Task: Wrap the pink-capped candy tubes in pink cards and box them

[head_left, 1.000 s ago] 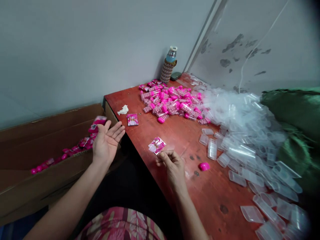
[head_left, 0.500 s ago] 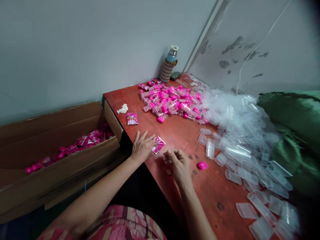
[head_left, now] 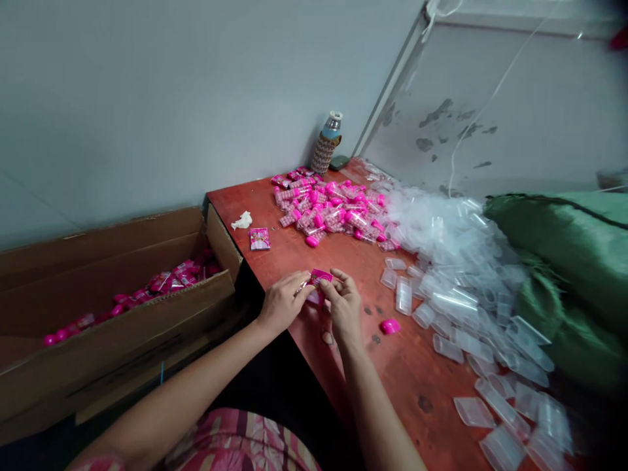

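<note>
Between my two hands, just above the red table (head_left: 279, 258), is a small pink printed packet (head_left: 321, 276). My left hand (head_left: 286, 297) pinches its left side, and my right hand (head_left: 342, 302) grips its right edge between thumb and fingers. A pink cap (head_left: 390, 326) lies on the table to the right of my right hand. Beyond my left hand a stack of pink printed packets (head_left: 260, 239) lies flat, with a crumpled white tissue (head_left: 241, 220) behind it.
Pink-capped tubes of small balls (head_left: 338, 209) are heaped at the back. Clear plastic sleeves (head_left: 456, 301) spread over the right side, beside a green sack (head_left: 564, 261). A bottle in a woven holder (head_left: 326, 147) stands by the wall. At left, a cardboard box (head_left: 147, 307) holds pink items.
The packet was on the table under my left fingertips; now it is raised a little. My right hand has moved left and closed on its right edge. The view has shifted slightly.
</note>
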Action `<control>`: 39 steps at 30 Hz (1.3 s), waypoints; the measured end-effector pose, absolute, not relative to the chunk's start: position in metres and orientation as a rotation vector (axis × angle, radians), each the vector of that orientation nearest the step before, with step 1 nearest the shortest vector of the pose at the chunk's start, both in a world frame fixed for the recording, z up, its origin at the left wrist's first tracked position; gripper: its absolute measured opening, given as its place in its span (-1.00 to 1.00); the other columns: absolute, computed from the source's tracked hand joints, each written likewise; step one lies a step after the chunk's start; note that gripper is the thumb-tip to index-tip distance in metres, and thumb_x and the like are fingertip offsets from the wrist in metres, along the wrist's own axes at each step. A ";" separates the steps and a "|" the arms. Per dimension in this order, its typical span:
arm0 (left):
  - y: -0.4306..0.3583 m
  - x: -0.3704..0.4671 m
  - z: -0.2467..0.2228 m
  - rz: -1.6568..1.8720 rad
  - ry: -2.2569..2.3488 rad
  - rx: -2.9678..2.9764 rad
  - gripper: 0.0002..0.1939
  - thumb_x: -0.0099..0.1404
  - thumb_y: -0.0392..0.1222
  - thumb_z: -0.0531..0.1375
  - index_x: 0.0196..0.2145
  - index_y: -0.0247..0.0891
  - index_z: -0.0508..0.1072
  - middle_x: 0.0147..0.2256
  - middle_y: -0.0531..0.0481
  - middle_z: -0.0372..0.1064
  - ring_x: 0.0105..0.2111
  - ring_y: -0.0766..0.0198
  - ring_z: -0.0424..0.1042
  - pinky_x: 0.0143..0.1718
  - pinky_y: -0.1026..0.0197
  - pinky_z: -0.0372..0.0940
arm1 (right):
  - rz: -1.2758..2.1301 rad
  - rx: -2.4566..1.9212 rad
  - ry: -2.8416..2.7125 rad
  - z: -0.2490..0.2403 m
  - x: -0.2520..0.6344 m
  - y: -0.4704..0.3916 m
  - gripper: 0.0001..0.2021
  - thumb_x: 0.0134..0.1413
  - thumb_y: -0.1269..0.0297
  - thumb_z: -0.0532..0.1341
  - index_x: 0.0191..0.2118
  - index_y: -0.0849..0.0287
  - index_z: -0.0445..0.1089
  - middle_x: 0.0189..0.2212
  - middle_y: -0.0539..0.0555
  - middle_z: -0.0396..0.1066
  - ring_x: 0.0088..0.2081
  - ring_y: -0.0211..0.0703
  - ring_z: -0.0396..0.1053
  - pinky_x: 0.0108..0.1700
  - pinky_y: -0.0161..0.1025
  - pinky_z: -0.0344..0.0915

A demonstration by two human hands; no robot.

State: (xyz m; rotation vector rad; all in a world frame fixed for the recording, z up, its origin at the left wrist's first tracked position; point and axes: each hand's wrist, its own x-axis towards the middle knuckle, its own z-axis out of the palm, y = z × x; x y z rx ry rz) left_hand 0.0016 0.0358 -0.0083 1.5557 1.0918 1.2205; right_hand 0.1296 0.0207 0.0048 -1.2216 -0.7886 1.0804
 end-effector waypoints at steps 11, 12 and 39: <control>0.045 -0.021 -0.011 0.896 1.062 0.872 -0.73 -0.06 -0.07 0.29 -0.62 -0.38 0.46 -0.63 0.01 0.34 -0.59 0.34 0.34 -0.50 0.29 0.26 | 0.767 -1.572 -1.707 0.011 0.155 0.089 -0.81 0.06 0.27 0.07 -0.30 0.20 0.39 -0.46 0.06 0.44 -0.47 -0.19 0.35 -0.41 -0.29 0.22; 0.045 -0.022 -0.012 0.911 1.066 0.822 -0.73 -0.07 -0.07 0.30 -0.63 -0.38 0.45 -0.64 0.01 0.34 -0.59 0.35 0.33 -0.51 0.29 0.26 | 0.509 -1.669 -1.880 0.010 0.159 0.105 -0.79 0.09 0.34 0.03 -0.24 0.20 0.39 -0.36 0.11 0.46 -0.38 -0.14 0.37 -0.34 -0.26 0.23; 0.048 -0.019 -0.005 1.265 0.881 -0.066 -0.94 0.06 -0.35 0.24 -0.44 -0.36 0.42 -0.49 -0.01 0.42 -0.52 0.32 0.42 -0.44 0.21 0.40 | 1.274 -1.447 -1.039 0.025 0.118 -0.008 -0.71 -0.05 0.06 0.18 -0.30 0.18 0.25 -0.59 -0.05 0.33 -0.62 -0.27 0.30 -0.58 -0.34 0.24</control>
